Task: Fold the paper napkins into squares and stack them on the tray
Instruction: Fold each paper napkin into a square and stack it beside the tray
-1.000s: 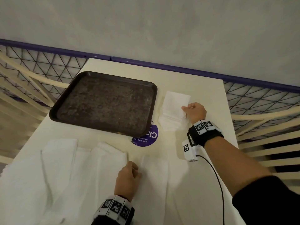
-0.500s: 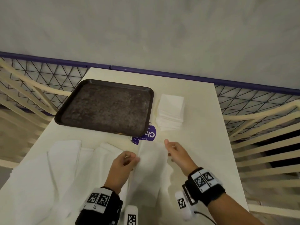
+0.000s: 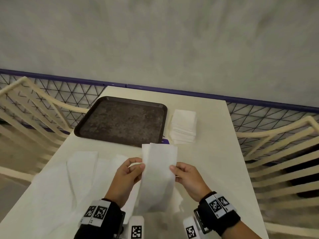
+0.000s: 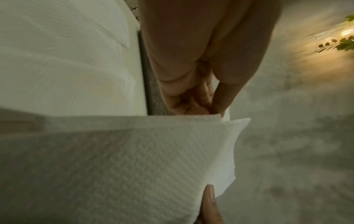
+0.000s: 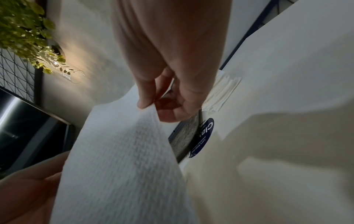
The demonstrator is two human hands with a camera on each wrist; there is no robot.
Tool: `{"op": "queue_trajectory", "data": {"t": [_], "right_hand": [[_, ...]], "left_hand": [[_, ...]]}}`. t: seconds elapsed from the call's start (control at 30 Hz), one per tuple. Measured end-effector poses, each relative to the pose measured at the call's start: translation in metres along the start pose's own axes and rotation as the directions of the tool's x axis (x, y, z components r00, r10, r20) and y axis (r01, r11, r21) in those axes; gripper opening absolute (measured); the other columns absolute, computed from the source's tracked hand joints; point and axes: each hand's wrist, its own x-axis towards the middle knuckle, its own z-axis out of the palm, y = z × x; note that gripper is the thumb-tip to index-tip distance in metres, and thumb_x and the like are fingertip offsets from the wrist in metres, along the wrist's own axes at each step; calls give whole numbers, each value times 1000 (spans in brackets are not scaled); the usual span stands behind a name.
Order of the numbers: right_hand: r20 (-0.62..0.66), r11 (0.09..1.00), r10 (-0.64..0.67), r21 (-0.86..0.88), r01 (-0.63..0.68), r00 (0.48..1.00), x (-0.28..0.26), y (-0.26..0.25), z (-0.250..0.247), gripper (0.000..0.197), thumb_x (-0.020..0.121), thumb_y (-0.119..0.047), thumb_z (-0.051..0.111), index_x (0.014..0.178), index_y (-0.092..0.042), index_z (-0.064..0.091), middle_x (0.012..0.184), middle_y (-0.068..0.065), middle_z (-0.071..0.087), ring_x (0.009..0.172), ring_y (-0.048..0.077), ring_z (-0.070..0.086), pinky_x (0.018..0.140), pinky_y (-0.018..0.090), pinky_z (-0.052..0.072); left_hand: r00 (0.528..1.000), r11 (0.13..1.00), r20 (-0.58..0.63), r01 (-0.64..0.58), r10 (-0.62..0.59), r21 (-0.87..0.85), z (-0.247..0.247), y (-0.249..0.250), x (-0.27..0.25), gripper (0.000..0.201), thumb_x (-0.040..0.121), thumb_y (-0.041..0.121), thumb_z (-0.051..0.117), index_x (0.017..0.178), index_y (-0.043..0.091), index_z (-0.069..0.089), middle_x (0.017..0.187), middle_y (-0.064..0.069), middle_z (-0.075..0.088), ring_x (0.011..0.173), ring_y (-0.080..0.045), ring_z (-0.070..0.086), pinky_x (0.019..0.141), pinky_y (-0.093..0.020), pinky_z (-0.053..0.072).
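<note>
Two hands now share one napkin, where a second ago they were well apart. The table [image 3: 198, 169] carries everything, and the changes are recorded from the largest item down.

The spread of unfolded napkins [image 3: 57, 183] lies on the table to the left of and beneath the left hand, as before; several sheets are unprocessed. The tray [image 3: 120, 121] sits beyond both hands, bare of any napkin. The stack of folded squares [image 3: 183, 125] stands just beside the tray's right edge, beyond the right hand, on the table and not on the tray. One second ago the right hand rested at that stack; it has since withdrawn from it and come to the held sheet.

The held napkin [image 3: 158, 173], a long strip, has left the table and now hangs raised between the hands. The left hand [image 3: 126, 176] pinches its left edge, thumb and fingers closed on the paper; the wrist view confirms this grip. The right hand [image 3: 186, 176] pinches the right edge likewise, thumb tip on the sheet.

Assessment: one square has evidently been set aside and a fresh sheet is taken up. The strip needs a crosswise fold to become square. No stacking on the tray has begun; the side stack must be transferred.
</note>
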Motion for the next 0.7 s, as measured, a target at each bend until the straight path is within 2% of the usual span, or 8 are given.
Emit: {"op": "queue_trajectory", "data": {"t": [0.07,0.13,0.17,0.3,0.4,0.47,0.6,0.7], "right_hand": [[-9,1000,-8,17,8,1000,-3,0,2,17,90,-7,57,95,3,70,92,11,72,80,17,66,68,24,53],[-23,1000,-12,27,12,1000,-6,1,5,17,89,-7,58,94,4,70,90,12,72,77,17,66,67,24,53],[-29,999,-12,30,13,1000,-7,1,6,17,89,-7,58,93,4,71,89,11,72,76,16,67,66,24,53],[-69,999,-2,33,4,998,-11,2,4,18,89,-10,59,92,4,70,88,10,72,74,16,66,64,23,52],[-83,1000,-3,11,4,997,-14,4,-1,20,90,-12,58,92,6,66,90,12,71,79,20,64,72,28,51],[-99,1000,-7,4,7,995,-16,4,-5,22,92,-13,55,96,8,62,93,14,70,83,21,63,78,33,50],[-123,1000,-8,9,9,992,-20,4,-12,19,95,-12,51,99,2,62,95,12,70,82,20,63,77,32,51],[-127,1000,-4,17,6,992,-22,3,-15,17,94,-13,52,97,1,62,93,12,69,80,19,62,70,27,51]], "left_hand": [[999,1000,-29,-31,31,5,-1,2,-4,11,89,-1,53,94,9,55,70,-11,65,69,-20,54,78,-32,47],[996,997,-54,-63,66,55,-2,1,-7,12,89,-1,53,93,10,52,56,1,60,62,-13,53,75,-29,47],[995,994,-68,-74,79,81,-4,0,-8,12,89,-1,54,91,11,52,54,4,57,62,-12,52,75,-29,46],[986,980,-104,-113,130,162,-11,-3,-11,13,90,1,54,80,10,53,73,-6,59,70,-16,52,73,-28,45],[978,965,-133,-128,161,228,-20,-6,-9,13,90,1,52,80,7,56,79,-6,60,72,-15,54,69,-25,45],[965,956,-197,-114,171,271,-32,-12,-4,13,90,0,52,80,7,57,80,-6,60,74,-17,54,67,-25,45],[927,904,-335,-8,167,428,-61,-34,9,19,88,1,54,75,14,59,77,-6,61,80,-28,57,76,-36,48],[936,791,-332,113,119,602,-74,-47,10,19,87,4,55,75,18,58,88,-8,63,90,-31,60,77,-34,45]]}}
